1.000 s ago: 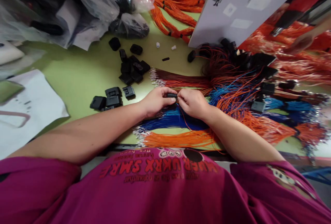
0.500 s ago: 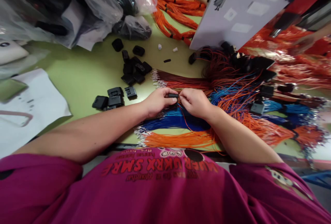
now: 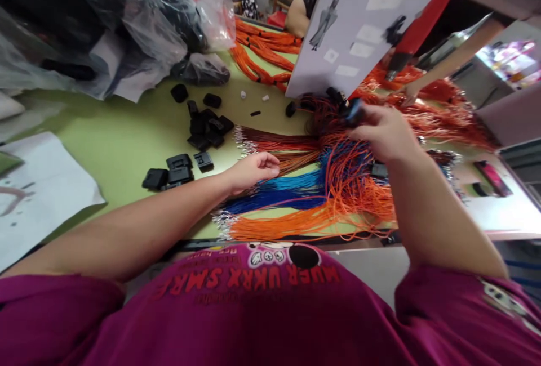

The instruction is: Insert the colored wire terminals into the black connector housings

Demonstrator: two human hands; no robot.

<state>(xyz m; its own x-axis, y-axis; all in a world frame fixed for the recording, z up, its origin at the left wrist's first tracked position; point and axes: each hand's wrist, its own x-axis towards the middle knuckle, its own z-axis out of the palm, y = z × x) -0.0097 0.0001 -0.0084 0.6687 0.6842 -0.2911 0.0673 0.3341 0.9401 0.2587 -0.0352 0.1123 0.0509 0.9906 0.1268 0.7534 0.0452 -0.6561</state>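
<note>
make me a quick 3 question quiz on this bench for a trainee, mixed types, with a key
1. Multiple choice: which wires lie nearest the purple shirt?
A) brown
B) dark blue
C) orange wires

2. True or false: the right hand holds a dark piece.

3. Count: how many small, loose white pieces lie on the green tabletop?

Key:
1. C
2. True, though motion blur hides its details
3. Two

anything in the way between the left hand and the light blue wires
Nothing visible: the light blue wires lie right beside the left hand, which shows nothing in its fingers. The right hand, with a blurred dark piece, is farther right, away from that gap.
</note>
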